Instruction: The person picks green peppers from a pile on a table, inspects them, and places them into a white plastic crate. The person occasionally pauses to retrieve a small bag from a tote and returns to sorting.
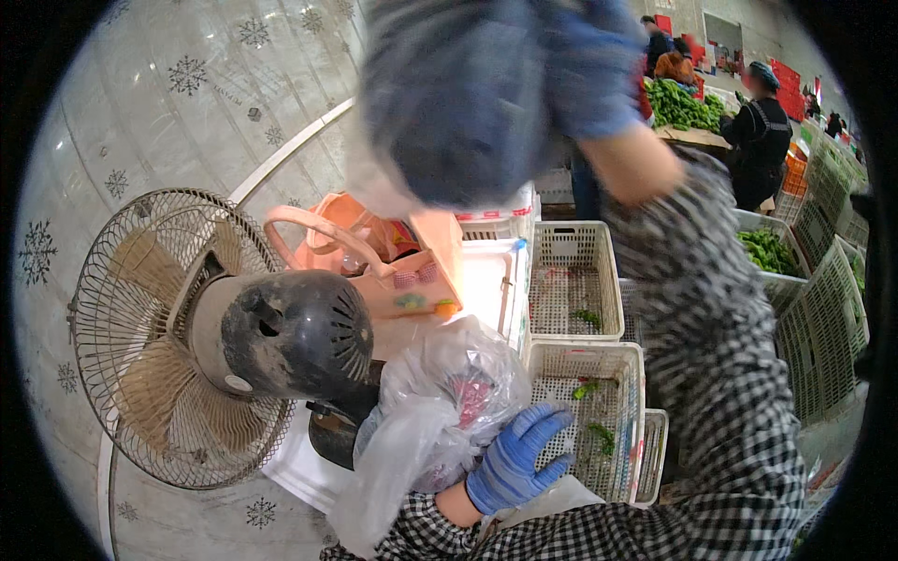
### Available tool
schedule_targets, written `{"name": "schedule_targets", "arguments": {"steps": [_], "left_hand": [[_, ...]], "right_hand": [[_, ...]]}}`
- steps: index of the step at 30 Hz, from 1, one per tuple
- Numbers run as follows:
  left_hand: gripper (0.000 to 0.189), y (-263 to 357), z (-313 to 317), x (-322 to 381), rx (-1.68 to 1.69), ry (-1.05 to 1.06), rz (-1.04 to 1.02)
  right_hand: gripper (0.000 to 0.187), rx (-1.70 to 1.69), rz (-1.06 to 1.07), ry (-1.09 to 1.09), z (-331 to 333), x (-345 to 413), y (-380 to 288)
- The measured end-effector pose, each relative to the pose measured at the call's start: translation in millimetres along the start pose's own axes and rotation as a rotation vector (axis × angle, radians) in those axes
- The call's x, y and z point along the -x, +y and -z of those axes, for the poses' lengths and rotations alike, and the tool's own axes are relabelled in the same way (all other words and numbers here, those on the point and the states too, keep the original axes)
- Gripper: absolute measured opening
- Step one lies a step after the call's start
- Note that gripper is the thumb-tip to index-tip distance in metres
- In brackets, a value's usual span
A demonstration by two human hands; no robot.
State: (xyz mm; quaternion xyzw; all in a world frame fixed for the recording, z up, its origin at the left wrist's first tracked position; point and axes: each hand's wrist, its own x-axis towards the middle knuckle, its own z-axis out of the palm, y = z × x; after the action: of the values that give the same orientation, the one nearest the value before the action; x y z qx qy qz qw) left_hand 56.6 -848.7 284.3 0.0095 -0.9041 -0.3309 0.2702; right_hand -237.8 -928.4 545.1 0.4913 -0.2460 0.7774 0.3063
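Observation:
My right hand (596, 77), in a blue knit glove, is raised at the top, against a blurred dark blue fabric item (470, 105), gripping it; its fingertips are blurred. Low in the middle, my left hand (519, 456), in a matching glove, has its fingers apart and nothing seen between them. It lies beside a clear plastic bag (456, 379) with something reddish inside, at the near edge of a white plastic crate (635, 421). Behind the bag, a peach-coloured tote bag (428, 294) stands with its handles up.
A dusty black pedestal fan (287, 336) fills the left, near a wall sheet with printed snowflakes. Another white crate (614, 280) holds a few green scraps. At the upper right, a person (761, 133) stands by a heap of green peppers (684, 105); stacked crates (821, 336) line the right.

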Motion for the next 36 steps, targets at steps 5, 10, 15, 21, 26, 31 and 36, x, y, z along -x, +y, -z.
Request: {"name": "schedule_targets", "arguments": {"steps": [5, 10, 15, 21, 26, 31, 36], "left_hand": [[0.050, 2.0, 3.7, -2.3, 0.041, -0.067, 0.032], [0.045, 0.9, 9.9, -1.6, 0.058, -0.125, -0.046], [0.042, 1.1, 11.4, 0.6, 0.041, -0.115, -0.085], [0.043, 1.8, 8.2, 5.5, 0.019, -0.061, -0.219], [0.037, 11.8, -7.0, 14.7, 0.104, -0.012, -0.348], [0.032, 29.2, -17.9, 19.8, 0.251, -0.126, -0.275], [0.031, 29.8, 1.1, 19.2, 0.168, 0.024, -0.494]], "right_hand": [[0.023, 0.101, 0.075, -0.164, -148.2, 81.7, 63.5], [0.027, 0.139, -0.542, -1.419, -176.8, 218.6, 74.1], [0.028, -0.090, -0.401, -1.171, -163.6, 198.0, 47.6], [0.018, -0.077, -0.192, -0.792, -14.3, 150.6, -69.0], [0.077, -0.125, -0.039, -1.571, 17.1, 205.5, -123.8], [0.059, -0.144, -0.263, -1.702, 48.2, 238.2, -92.6], [0.031, -0.168, -1.011, -0.530, 115.5, 166.7, -29.2]]}}
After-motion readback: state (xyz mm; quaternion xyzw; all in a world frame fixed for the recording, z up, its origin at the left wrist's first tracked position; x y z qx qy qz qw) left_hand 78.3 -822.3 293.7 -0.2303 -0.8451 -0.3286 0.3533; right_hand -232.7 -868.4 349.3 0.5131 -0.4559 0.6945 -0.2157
